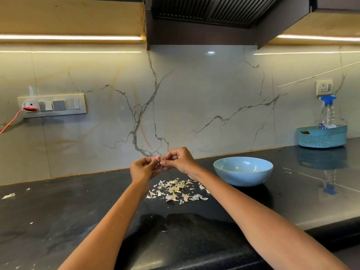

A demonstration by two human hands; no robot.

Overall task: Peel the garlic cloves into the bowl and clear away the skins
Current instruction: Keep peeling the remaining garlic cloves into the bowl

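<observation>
- My left hand [144, 168] and right hand [180, 159] met fingertip to fingertip above the dark countertop [68, 207], both raised clear of it.
- Both hands had fingers curled inward, pinching a small item between them; I took it to be a garlic clove [159, 160], though it was almost wholly hidden by the fingertips and its long axis could not be read.
- The pile of skins [176, 190] lay on the countertop directly below and slightly nearer to me than the hands.
- The blue bowl [243, 171] stood to the right of the hands, just beyond the right edge of the skins and not touching them.
- The right hand was the nearer one to the bowl; the left was farther, with the right hand between it and the bowl.
- In my judgement, the drop into the bowl would call for a rightward carry, best made by the right hand.
- Stray skin flakes [8, 195] lay well apart at the far left.
</observation>
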